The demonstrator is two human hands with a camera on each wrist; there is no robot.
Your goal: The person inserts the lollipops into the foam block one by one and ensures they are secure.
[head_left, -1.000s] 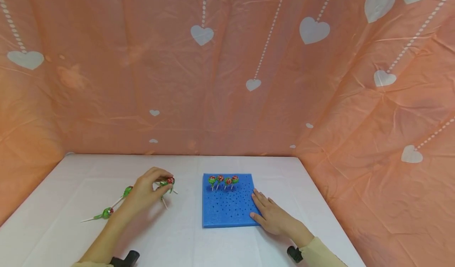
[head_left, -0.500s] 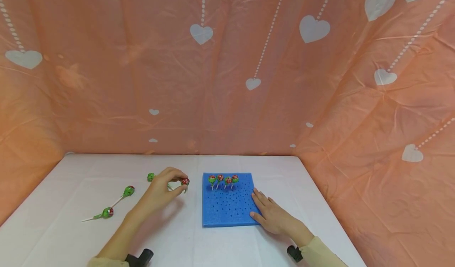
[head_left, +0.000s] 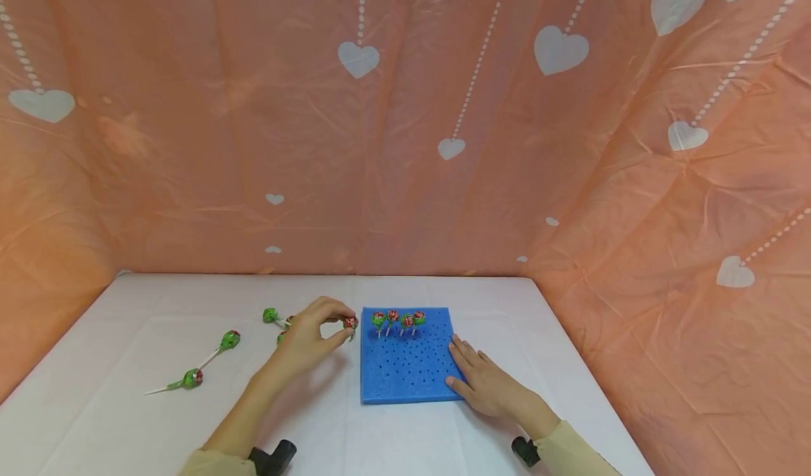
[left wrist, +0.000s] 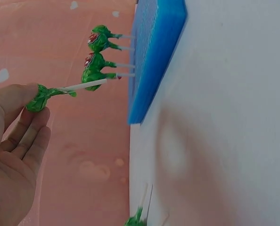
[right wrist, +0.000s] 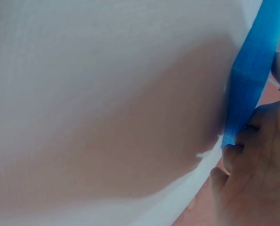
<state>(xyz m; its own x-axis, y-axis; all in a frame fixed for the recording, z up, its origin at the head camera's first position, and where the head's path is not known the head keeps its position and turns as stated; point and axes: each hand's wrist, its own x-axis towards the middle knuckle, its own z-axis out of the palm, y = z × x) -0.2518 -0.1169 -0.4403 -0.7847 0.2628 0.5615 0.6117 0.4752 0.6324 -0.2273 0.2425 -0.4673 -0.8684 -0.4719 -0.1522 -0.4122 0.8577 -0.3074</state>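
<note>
Between thumb and fingertips, my left hand (head_left: pixel 306 335) pinches a lollipop (head_left: pixel 350 322) by its wrapped head, just left of the blue foam block (head_left: pixel 405 381). In the left wrist view that lollipop (left wrist: pixel 36 100) has a green wrapper, and its bare white stick points toward the block. Several lollipops (head_left: pixel 407 322) stand upright by their sticks along the block's far side; many small holes dot its top. My right hand (head_left: pixel 491 384) rests with straight fingers on the block's right edge. In the right wrist view, its fingers lie along the blue side (right wrist: pixel 248 80).
On the white table (head_left: pixel 355 441), two lollipops (head_left: pixel 192 379) (head_left: pixel 230 340) lie at the left. More lollipops (head_left: pixel 270 315) lie behind the left forearm, partly hidden by the hand. An orange sheet with hearts (head_left: pixel 405 180) hangs at the back and sides.
My left hand has carried the lollipop rightward from the loose ones to the block's left edge, uncovering lollipops behind it. The right hand and the block have stayed in place.
</note>
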